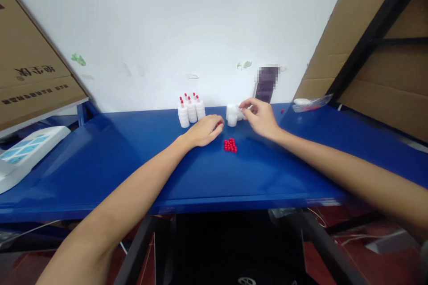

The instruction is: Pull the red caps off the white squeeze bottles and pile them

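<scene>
My left hand (206, 131) rests low over the table with its fingers curled. A bit of red, apparently a small red cap (219, 123), shows at its fingertips. My right hand (261, 118) pinches at a white plastic bottle (240, 113) in a small cluster; the fingers partly hide the grip. Another white bottle (232, 118) stands upright just left of it. Several small red caps (230, 145) sit grouped on the table in front of the hands. Left of my left hand, several white squeeze bottles (191, 111) with red-tipped nozzles stand upright in rows.
The blue table (214, 178) meets a white wall (200, 31). A dark phone-like object (265, 89) leans there. A clear plastic bag (312, 103) and one loose red cap (282, 111) lie right. A white device (30, 151) stands left; cardboard (36, 53) flanks the table.
</scene>
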`<state>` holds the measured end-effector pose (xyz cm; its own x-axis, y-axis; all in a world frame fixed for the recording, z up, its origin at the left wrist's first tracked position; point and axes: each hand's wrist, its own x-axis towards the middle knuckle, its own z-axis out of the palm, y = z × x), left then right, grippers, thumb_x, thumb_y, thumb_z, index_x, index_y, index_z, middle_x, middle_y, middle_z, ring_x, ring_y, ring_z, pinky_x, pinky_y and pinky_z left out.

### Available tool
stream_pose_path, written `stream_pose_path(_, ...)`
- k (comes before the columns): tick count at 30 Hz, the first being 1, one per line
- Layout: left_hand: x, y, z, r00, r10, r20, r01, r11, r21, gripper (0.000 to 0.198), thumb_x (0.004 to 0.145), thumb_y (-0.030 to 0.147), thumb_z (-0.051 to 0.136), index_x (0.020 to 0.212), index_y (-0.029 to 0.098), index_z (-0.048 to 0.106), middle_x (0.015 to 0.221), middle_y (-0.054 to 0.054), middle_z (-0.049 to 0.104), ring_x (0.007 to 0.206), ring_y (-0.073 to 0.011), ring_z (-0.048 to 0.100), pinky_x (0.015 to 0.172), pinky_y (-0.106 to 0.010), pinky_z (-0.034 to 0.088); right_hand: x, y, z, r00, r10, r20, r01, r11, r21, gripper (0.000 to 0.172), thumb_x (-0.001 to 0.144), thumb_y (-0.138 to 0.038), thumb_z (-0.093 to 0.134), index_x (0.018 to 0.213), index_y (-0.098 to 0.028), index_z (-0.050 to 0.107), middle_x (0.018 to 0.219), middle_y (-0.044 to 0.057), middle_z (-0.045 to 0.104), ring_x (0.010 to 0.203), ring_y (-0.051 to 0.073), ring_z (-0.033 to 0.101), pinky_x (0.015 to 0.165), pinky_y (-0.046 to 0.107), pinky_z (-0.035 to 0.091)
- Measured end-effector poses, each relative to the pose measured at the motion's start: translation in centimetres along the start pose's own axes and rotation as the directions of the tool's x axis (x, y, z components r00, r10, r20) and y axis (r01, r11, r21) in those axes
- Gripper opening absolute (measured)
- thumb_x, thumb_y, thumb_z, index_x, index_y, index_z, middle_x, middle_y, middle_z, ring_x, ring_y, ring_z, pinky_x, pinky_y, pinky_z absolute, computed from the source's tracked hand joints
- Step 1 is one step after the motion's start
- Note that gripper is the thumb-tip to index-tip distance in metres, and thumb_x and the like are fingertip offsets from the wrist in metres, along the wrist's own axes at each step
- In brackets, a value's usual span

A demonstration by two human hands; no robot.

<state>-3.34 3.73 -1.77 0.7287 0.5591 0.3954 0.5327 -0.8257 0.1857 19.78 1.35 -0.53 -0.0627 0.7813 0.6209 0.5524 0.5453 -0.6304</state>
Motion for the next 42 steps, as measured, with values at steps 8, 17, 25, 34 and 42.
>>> stream_pose_path(8, 0.2, -0.1, 0.1, 1.0, 0.025, -0.006, -0.025, 0.999, 0.021, 0.041, 0.106, 0.036, 0.026, 0.087, 0.018, 0.057, 0.085, -0.008, 0.061, 0.078, -0.0212, 0.056, 0.079, -0.039, 0.048, 0.5, 0.2, 0.5, 0.999, 0.014, 0.046, -0.01, 0.996, -0.09, 0.029, 0.08, -0.02, 0.052, 0.103, -0.018, 0.069, 0.096, 0.007, 0.072, 0.069, 0.018, 0.062, 0.074, 0.034, 0.05)
stream_pose_path(17, 0.0, 0.0, 0.1, 1.0, 0.022, 0.004, -0.023, 0.998, 0.053, 0.047, 0.106, 0.042, 0.029, 0.095, 0.017, 0.066, 0.098, -0.009, 0.055, 0.089, -0.0222, 0.055, 0.088, -0.041, 0.048, 0.6, 0.5, 0.8, 0.996, -0.037, 0.084, 0.05, 0.986, -0.158, 0.04, 0.082, -0.017, 0.051, 0.117, -0.016, 0.07, 0.109, 0.01, 0.073, 0.074, 0.02, 0.063, 0.081, 0.038, 0.051)
stream_pose_path(25, -0.1, 0.0, 0.0, 1.0, 0.002, -0.027, 0.001, 0.996, 0.093, 0.049, 0.107, 0.045, 0.029, 0.098, 0.017, 0.068, 0.093, -0.007, 0.052, 0.083, -0.0206, 0.053, 0.079, -0.037, 0.045, 0.6, 1.1, 1.2, 0.986, -0.111, 0.126, 0.135, 0.969, -0.208, 0.049, 0.084, -0.011, 0.045, 0.128, -0.015, 0.065, 0.11, 0.011, 0.069, 0.086, 0.022, 0.063, 0.087, 0.038, 0.049)
stream_pose_path(34, 0.2, 0.7, 0.2, 0.985, -0.035, -0.17, 0.019, 0.996, -0.092, 0.044, 0.107, 0.045, 0.036, 0.099, 0.016, 0.068, 0.087, -0.007, 0.065, 0.082, -0.02, 0.061, 0.078, -0.033, 0.046, -0.3, 0.1, 1.4, 0.965, -0.228, 0.131, 0.238, 0.969, -0.064, 0.029, 0.087, -0.02, 0.053, 0.115, -0.021, 0.061, 0.094, 0.005, 0.064, 0.071, 0.018, 0.06, 0.072, 0.036, 0.051)
stream_pose_path(42, 0.5, 1.6, 0.2, 0.948, -0.197, -0.25, 0.058, 0.879, -0.473, 0.034, 0.102, 0.041, 0.048, 0.103, 0.014, 0.07, 0.08, -0.003, 0.071, 0.07, -0.0158, 0.066, 0.071, -0.028, 0.049, -0.9, -0.5, 1.7, 0.942, -0.195, 0.272, 0.196, 0.98, 0.024, 0.039, 0.092, -0.037, 0.061, 0.128, -0.023, 0.053, 0.112, 0.009, 0.066, 0.079, 0.02, 0.066, 0.071, 0.037, 0.054)
